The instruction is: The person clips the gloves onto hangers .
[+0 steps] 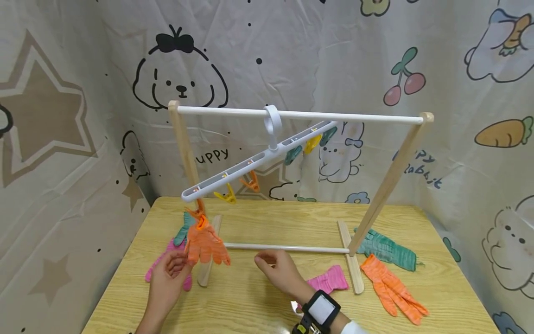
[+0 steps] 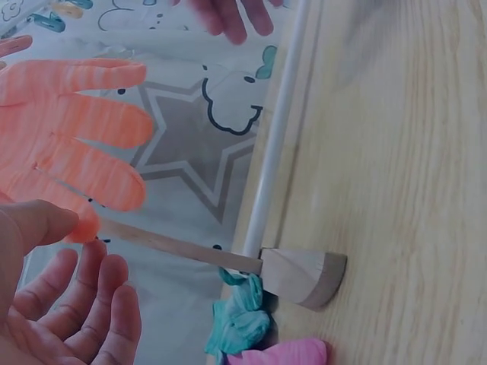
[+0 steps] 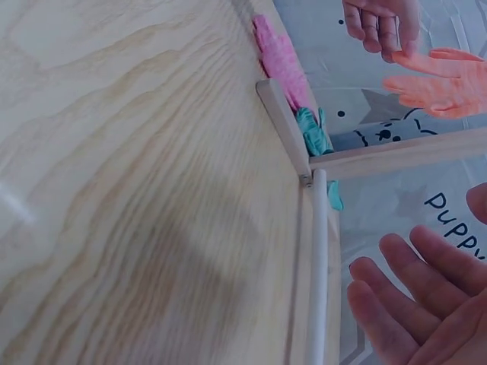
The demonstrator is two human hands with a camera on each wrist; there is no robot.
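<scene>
With both hands loose-fingered, the left hand (image 1: 167, 278) should steady the clipped orange glove (image 1: 204, 243) just above its fingertips, while the right hand (image 1: 277, 269) waits empty.

a green glove (image 1: 385, 249) lies on the wooden table (image 1: 267, 304) behind the rack's right foot, an orange glove (image 1: 392, 290) just in front of it. a pink glove (image 1: 329, 279) lies between the feet. cartoon-printed curtains (image 1: 62, 116) hang on all sides, showing a puppy, cherries and a carrot.
</scene>
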